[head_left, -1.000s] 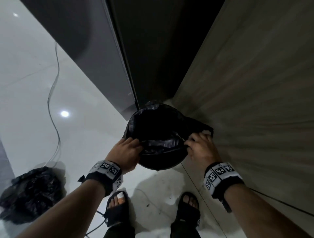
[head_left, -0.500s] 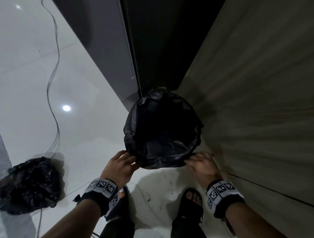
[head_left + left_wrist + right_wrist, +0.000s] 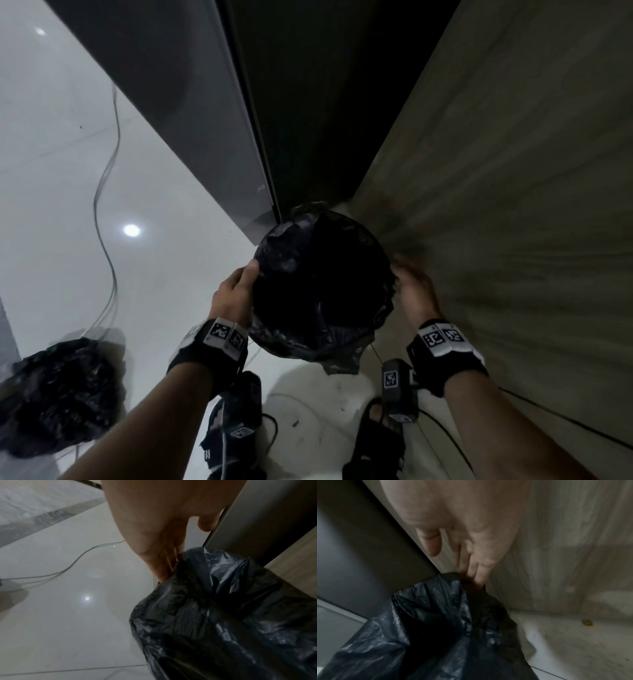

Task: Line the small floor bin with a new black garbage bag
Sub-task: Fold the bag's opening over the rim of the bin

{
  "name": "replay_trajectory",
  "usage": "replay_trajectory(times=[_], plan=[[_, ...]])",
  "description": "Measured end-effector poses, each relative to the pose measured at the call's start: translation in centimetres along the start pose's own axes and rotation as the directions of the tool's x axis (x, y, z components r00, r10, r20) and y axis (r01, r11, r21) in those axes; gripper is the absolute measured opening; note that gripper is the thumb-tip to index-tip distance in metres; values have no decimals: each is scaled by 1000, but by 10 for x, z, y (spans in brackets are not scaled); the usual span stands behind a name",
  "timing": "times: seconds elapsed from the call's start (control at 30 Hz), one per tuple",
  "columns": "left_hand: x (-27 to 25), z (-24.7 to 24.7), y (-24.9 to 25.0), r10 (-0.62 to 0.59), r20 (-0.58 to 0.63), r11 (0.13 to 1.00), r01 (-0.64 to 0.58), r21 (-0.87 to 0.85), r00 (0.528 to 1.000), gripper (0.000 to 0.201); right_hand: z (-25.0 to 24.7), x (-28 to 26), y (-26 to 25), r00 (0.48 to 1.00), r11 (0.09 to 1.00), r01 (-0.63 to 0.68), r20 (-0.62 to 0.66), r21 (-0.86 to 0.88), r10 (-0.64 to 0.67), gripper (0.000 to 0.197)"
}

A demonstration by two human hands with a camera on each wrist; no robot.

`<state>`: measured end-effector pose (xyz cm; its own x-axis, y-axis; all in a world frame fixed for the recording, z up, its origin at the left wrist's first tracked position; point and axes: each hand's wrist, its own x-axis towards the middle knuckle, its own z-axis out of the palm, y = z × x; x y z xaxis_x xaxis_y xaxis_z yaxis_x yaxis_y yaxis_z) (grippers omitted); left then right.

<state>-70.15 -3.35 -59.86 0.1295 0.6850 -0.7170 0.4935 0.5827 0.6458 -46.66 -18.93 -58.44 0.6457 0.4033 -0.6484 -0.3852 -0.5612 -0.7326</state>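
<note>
Two hands touch the black garbage bag (image 3: 291, 263) on the small floor bin (image 3: 371, 236).
The bin stands on the floor (image 3: 154, 274) in the corner by the wooden wall (image 3: 513, 205), with the bag lying over its rim. The left hand (image 3: 233, 294) is on the bag's left side, the right hand (image 3: 414, 291) on its right side, both with straight fingers pressed to the plastic.

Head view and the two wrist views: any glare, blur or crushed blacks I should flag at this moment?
Head view: dim, the garbage bag crushed to black inside, a glare spot on the glossy floor, the right hand motion-blurred. Left wrist view: sharpest, bag wrinkles readable below the left hand. Right wrist view: soft throughout, the wood panel grain smeared.
</note>
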Motion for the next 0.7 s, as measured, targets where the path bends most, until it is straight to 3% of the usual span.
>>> replay_trajectory(times=[0.07, 0.17, 0.23, 0.3, 0.33, 0.4, 0.43, 0.5, 0.53, 0.6, 0.63, 0.7], plan=[[37, 5, -28, -89, 50, 996, 87, 30, 995, 88, 7, 17, 12, 997, 993, -29, 69, -111, 37, 73], [70, 7, -46, -92, 130, 995, 86, 48, 987, 112, 9, 25, 27, 993, 971, -46, 96, -235, 71, 102], [51, 8, -19, -71, 119, 994, 60, 96, 990, 102, 6, 24, 17, 992, 943, -22, 110, -333, 62, 100], [37, 13, 11, 120, 48, 940, -129, 315, 992, 68, 7, 25, -2, 994, 866, 36, 109, -500, 22, 78], [34, 17, 22, 295, 28, 829, -271, 489, 955, 55, 9, 26, -12, 995, 806, 91, 85, -585, -51, 68], [25, 28, 50, 639, 164, 473, -552, 686, 751, 46, 21, 26, -41, 944, 667, 302, 115, -681, -310, 58], [23, 34, 62, 690, 283, 295, -616, 730, 666, 48, 30, 27, -54, 885, 587, 424, 179, -689, -429, 54], [31, 47, 74, 670, 466, 48, -660, 749, 578, 53, 56, 39, -69, 770, 426, 613, 384, -665, -510, 51], [33, 54, 80, 639, 517, -3, -670, 742, 570, 51, 69, 46, -72, 731, 357, 666, 477, -655, -488, 50], [38, 62, 90, 537, 537, 66, -667, 742, 651, 42, 89, 58, -69, 683, 217, 718, 610, -661, -403, 46], [44, 63, 91, 471, 528, 109, -640, 760, 707, 40, 94, 61, -68, 680, 172, 722, 642, -670, -354, 43], [51, 63, 92, 393, 529, 77, -600, 796, 752, 39, 96, 70, -66, 711, 140, 691, 631, -709, -310, 35]])
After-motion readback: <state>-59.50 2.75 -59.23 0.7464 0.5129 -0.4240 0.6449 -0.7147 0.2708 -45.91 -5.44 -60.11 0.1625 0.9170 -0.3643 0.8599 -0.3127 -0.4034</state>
